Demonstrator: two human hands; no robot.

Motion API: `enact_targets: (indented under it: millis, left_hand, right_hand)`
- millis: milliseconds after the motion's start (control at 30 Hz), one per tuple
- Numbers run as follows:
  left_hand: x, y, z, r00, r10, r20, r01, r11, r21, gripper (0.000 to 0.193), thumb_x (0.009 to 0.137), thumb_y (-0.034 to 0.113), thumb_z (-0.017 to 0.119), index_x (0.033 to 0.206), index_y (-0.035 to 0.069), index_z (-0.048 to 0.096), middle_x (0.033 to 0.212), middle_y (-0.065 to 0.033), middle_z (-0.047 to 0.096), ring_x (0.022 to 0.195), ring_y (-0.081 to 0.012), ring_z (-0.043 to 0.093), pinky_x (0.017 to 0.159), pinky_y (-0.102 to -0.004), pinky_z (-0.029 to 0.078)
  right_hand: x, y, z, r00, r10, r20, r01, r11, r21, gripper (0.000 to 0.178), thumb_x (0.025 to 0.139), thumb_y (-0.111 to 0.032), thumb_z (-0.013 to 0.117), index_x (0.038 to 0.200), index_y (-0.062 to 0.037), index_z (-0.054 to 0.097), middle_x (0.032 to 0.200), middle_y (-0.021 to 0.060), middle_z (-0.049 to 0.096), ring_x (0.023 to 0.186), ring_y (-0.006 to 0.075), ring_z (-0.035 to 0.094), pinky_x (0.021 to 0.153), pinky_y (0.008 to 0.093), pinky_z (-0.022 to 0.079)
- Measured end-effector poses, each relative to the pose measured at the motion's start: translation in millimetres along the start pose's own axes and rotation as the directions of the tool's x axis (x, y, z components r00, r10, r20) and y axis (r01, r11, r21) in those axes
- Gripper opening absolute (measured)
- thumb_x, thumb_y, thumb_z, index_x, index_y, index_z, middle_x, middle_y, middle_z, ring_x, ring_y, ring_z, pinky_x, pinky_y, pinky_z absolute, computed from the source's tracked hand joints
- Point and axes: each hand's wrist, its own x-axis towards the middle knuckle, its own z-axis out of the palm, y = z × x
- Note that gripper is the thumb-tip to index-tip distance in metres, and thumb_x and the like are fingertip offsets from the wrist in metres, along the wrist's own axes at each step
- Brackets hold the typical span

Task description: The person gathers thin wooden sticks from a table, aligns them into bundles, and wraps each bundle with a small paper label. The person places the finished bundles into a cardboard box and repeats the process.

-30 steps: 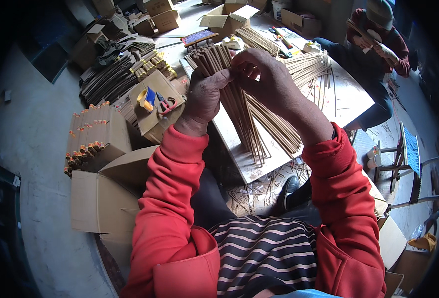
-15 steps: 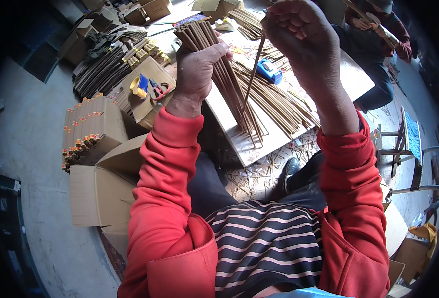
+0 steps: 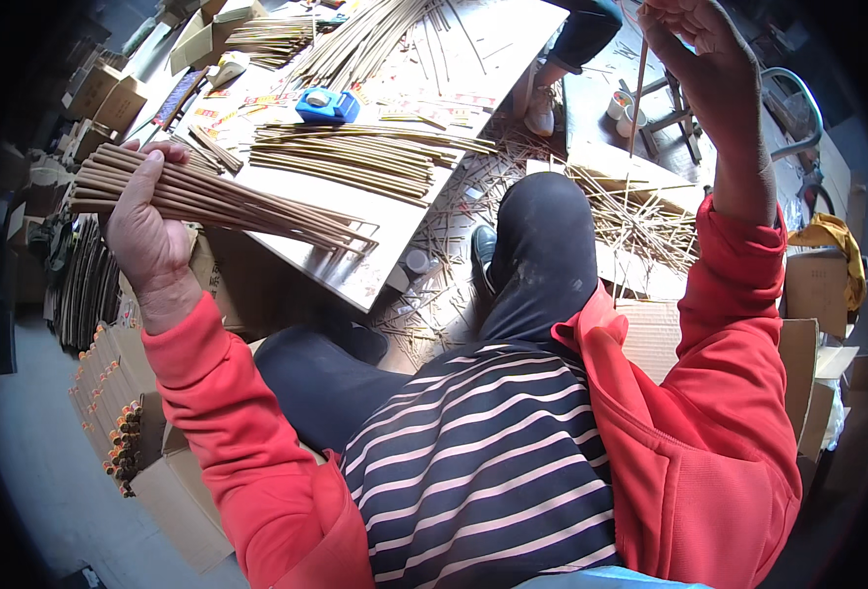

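Observation:
My left hand (image 3: 151, 240) is closed around a bundle of brown incense sticks (image 3: 228, 203), thumb on top. The bundle slants over the table's near left part, its loose ends toward the right. Raised at the upper right, my right hand (image 3: 714, 79) pinches one thin incense stick (image 3: 639, 103) that hangs almost straight down. Below that stick, a heap of loose sticks (image 3: 640, 226) lies crisscrossed on cardboard beside my right knee. More incense sticks (image 3: 355, 162) lie in a row on the white table (image 3: 351, 280).
A blue tape dispenser (image 3: 326, 106) stands behind the row of sticks. Another person's leg (image 3: 591, 29) is at the table's far right edge. Scattered sticks litter the floor (image 3: 434, 304). Cartons (image 3: 815, 294) stand at the right, and a box of capped tubes (image 3: 110, 402) at the left.
My view has turned to the right. The right hand has drawn its stick away from the bundle, out over the loose heap. The left hand still grips the bundle, now lying flatter.

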Motion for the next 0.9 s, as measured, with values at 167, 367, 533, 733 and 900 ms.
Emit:
enact_targets:
  millis: [167, 367, 533, 733, 900]
  left_hand:
    - [1, 0, -7, 1.000, -0.014, 0.006, 0.014, 1.000, 0.004, 0.027, 0.081, -0.009, 0.053, 0.104, 0.000, 0.044, 0.086, -0.0149, 0.058, 0.081, -0.0236, 0.057, 0.082, -0.0367, 0.047]
    - [0, 3, 10, 0.997, 0.046, -0.066, -0.048, 0.998, -0.035, 0.024, 0.078, -0.010, 0.055, 0.099, -0.003, 0.049, 0.079, -0.0148, 0.059, 0.071, -0.0240, 0.060, 0.071, -0.0342, 0.050]
    - [-2, 18, 26, 0.988, 0.152, -0.032, -0.151, 0.988, 0.022, 0.020, 0.078, -0.008, 0.057, 0.097, -0.005, 0.054, 0.080, -0.0121, 0.061, 0.071, -0.0203, 0.061, 0.070, -0.0305, 0.051]
    - [-12, -8, 22, 0.997, 0.070, 0.023, -0.071, 0.996, 0.054, 0.038, 0.078, -0.005, 0.058, 0.112, 0.004, 0.046, 0.085, -0.0090, 0.061, 0.079, -0.0211, 0.062, 0.076, -0.0340, 0.051]
    - [-15, -14, 30, 0.999, 0.014, 0.040, -0.018, 0.994, 0.107, 0.030, 0.078, -0.003, 0.060, 0.106, 0.000, 0.050, 0.085, -0.0069, 0.059, 0.078, -0.0194, 0.062, 0.072, -0.0314, 0.051]
  right_hand:
    - [-70, 101, -39, 0.985, 0.153, 0.086, -0.124, 0.954, -0.272, 0.022, 0.085, -0.007, 0.059, 0.106, -0.0024, 0.055, 0.098, 0.0065, 0.060, 0.092, 0.0121, 0.058, 0.083, 0.0264, 0.046]
    - [-96, 135, -21, 0.914, 0.372, 0.160, -0.307, 0.894, -0.326, 0.025, 0.083, -0.005, 0.056, 0.108, -0.0026, 0.056, 0.104, 0.0091, 0.061, 0.096, 0.0159, 0.058, 0.086, 0.0294, 0.044]
    - [-60, 75, 75, 0.935, 0.183, 0.305, -0.188, 0.982, -0.014, 0.025, 0.083, -0.004, 0.058, 0.108, -0.0022, 0.056, 0.098, 0.0080, 0.062, 0.093, 0.0150, 0.059, 0.084, 0.0268, 0.045]
    - [-47, -20, 200, 0.782, -0.020, 0.623, -0.345, 0.818, 0.460, 0.038, 0.082, -0.010, 0.064, 0.117, -0.0017, 0.049, 0.113, 0.0089, 0.054, 0.108, 0.0161, 0.050, 0.095, 0.0303, 0.038]
    - [-59, -61, 281, 0.790, -0.083, 0.607, -0.308, 0.802, 0.511, 0.084, 0.072, -0.031, 0.075, 0.137, -0.0062, 0.026, 0.123, 0.0183, 0.045, 0.118, 0.0255, 0.043, 0.101, 0.0373, 0.033]
